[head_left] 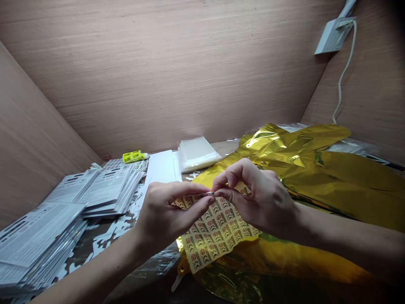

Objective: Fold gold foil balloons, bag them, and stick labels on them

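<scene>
1. Small thin piece (207, 194): I am seeing it nearly edge-on, so I am not making out its face or print. It is hanging between both hands, above the sticker sheet.
2. The left hand (167, 211) is gripping it between thumb and forefinger, thumb beneath and forefinger above.
3. The right hand (259, 190) is pinching at the piece's right end, thumb tip and forefinger tip pressed together there, the other fingers curling in.
4. For handling it well, I am favouring a light, even pinch: the left hand anchoring, the right working only at the edge. I am judging that hard squeezing would risk creasing it, and that level wrists would help fingertip control.
5. Just below, the sticker sheet (218, 230), with its rows of repeated marks, is lying over gold foil (316, 177), which is spreading away to the right.
6. Farther out, I am noting clear sleeves (199, 154), white paper (160, 165) and a yellow tube (133, 156) toward the back.
7. To the left, stacked packets (104, 185) are standing beside scattered white cut-outs (109, 231).
</scene>
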